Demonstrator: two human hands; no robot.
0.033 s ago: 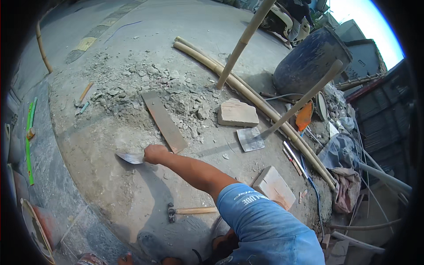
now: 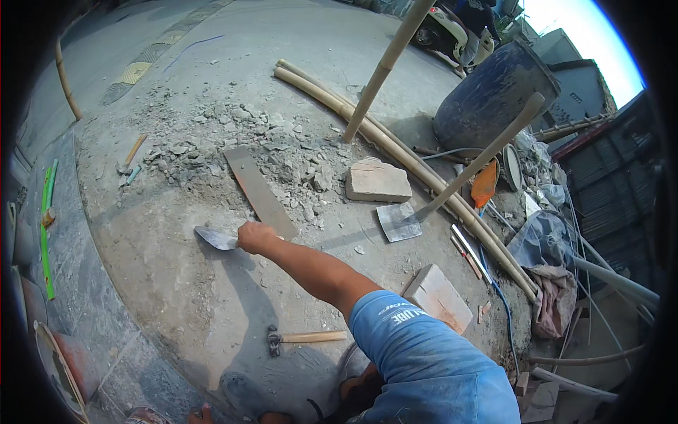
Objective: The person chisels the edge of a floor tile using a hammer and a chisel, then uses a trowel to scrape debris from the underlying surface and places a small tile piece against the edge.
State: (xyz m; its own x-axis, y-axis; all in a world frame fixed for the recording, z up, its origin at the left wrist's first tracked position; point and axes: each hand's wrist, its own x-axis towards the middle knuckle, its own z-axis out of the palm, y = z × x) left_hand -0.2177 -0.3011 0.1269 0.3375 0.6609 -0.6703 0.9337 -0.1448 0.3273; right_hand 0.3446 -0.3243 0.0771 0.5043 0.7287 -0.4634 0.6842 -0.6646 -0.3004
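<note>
My right hand [image 2: 257, 237] reaches out low over the dusty ground, closed around a trowel [image 2: 217, 239] with its metal blade angled left. Beside that hand lies a long flat board [image 2: 260, 192]. Closer to me rests a hammer [image 2: 308, 338] with a wooden handle. At the lower edge a bit of skin, apparently my left hand [image 2: 200, 414], shows beside a reddish container [image 2: 145, 415]. Its fingers are mostly cut off, and anything they hold is hidden.
Broken rubble [image 2: 240, 131] spreads behind the board. To the right are a pale block [image 2: 378, 181], a long-handled shovel [image 2: 400, 222], another block [image 2: 439, 298], bamboo poles [image 2: 402, 159] and a dark barrel [image 2: 491, 95]. A green level [image 2: 46, 237] lies at left, near a hammer [image 2: 134, 152].
My right hand and the trowel have shifted slightly right, and the trowel blade has turned a little. The rest of the view has moved only slightly.
</note>
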